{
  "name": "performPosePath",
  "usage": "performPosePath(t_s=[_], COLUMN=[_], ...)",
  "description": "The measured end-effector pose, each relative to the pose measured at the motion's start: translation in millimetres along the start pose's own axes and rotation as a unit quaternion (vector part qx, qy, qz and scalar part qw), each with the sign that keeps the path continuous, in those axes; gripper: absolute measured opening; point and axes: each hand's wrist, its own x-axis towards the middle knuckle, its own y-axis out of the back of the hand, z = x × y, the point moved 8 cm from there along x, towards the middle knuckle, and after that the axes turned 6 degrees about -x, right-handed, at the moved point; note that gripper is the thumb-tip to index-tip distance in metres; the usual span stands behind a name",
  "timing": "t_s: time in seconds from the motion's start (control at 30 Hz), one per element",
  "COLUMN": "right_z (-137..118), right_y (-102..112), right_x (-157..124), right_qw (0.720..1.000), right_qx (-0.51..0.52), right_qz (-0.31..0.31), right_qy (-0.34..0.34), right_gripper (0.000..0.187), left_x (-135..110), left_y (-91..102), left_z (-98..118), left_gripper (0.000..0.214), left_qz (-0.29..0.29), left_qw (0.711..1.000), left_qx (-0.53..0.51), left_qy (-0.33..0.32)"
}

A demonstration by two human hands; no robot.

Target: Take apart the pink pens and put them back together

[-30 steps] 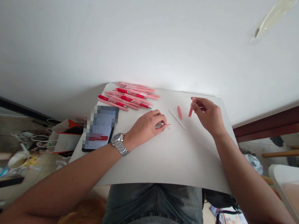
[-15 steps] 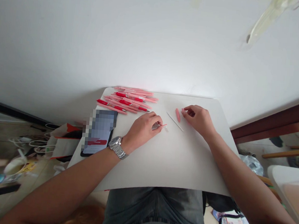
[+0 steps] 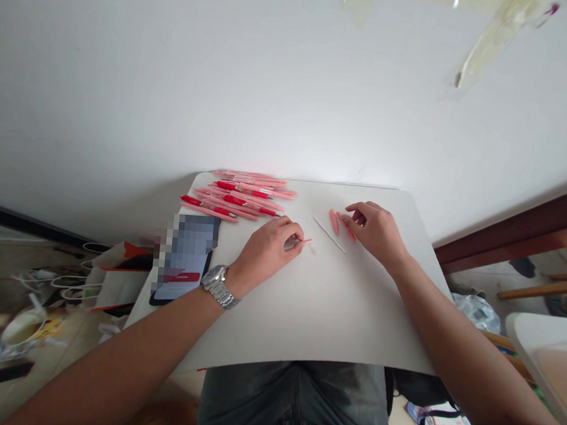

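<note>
My left hand [image 3: 273, 248], with a metal watch [image 3: 221, 286] on its wrist, pinches a thin pink-red piece [image 3: 307, 240] between thumb and fingertips. A small clear bit lies just beyond its tip, too faint to name. My right hand [image 3: 373, 229] is open above the table, its thumb and index finger apart. Right beside those fingertips rests a pink pen barrel part [image 3: 348, 229]. To its left lies another pink barrel part [image 3: 334, 222]. Between the two hands a thin white pen refill [image 3: 329, 234] lies slantwise.
Several pink and red pens [image 3: 245, 200] are piled at the table's back left. A phone [image 3: 185, 277] with a partly blurred screen lies at the left edge. The white table [image 3: 314, 320] stands against a wall [image 3: 293, 95]. A second white surface [image 3: 543, 338] is at far right.
My right hand has let go of a pink pen barrel part, which now lies beside the other one, and its fingers have parted. My left hand keeps its pinch.
</note>
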Motion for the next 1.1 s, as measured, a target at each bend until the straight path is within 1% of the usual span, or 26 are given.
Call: performPosePath(t_s=[0.13, 0.2, 0.33, 0.4, 0.5, 0.6, 0.7, 0.83, 1.1], right_z=[-21.8, -35.9, -56.4, -63.7, -72.1, -78.5, -82.1, -84.0, -76.7], right_y=[9.2, 8.8, -4.0, -11.7, -22.2, -28.1, -28.6, -28.3, -35.9], right_x=[-7.6, -13.1, -24.0, -28.5, -33.4, -36.4, -37.5, -38.0, -32.7], right_qw=[0.998, 0.995, 0.987, 0.983, 0.976, 0.970, 0.969, 0.969, 0.978], right_qx=[0.018, 0.034, 0.041, 0.041, 0.033, 0.013, -0.002, -0.008, -0.055], right_qz=[0.002, -0.012, -0.057, -0.070, -0.085, -0.093, -0.090, -0.086, -0.060], right_qy=[0.060, 0.097, 0.142, 0.165, 0.198, 0.223, 0.230, 0.233, 0.194], right_gripper=[0.014, 0.013, 0.007, 0.005, 0.008, 0.010, 0.011, 0.014, 0.018], left_x=[0.3, 0.7, 1.6, 1.8, 1.7, 1.5, 1.6, 2.1, 2.1], left_y=[1.7, 3.2, 6.5, 7.5, 8.4, 8.7, 8.0, 7.0, 7.6], left_z=[0.6, 1.7, 2.2, 1.6, 0.5, -0.7, -2.0, -4.2, -2.6], left_gripper=[0.005, 0.005, 0.007, 0.007, 0.007, 0.006, 0.005, 0.009, 0.020], left_qz=[0.002, 0.004, 0.011, 0.014, 0.014, 0.010, 0.004, 0.000, -0.005], left_qw=[1.000, 1.000, 1.000, 0.999, 0.999, 0.998, 0.998, 0.999, 1.000], left_qx=[0.000, 0.005, 0.018, 0.028, 0.044, 0.054, 0.054, 0.046, 0.025], left_qy=[-0.002, -0.002, 0.008, 0.012, 0.013, 0.014, 0.012, 0.004, -0.014])
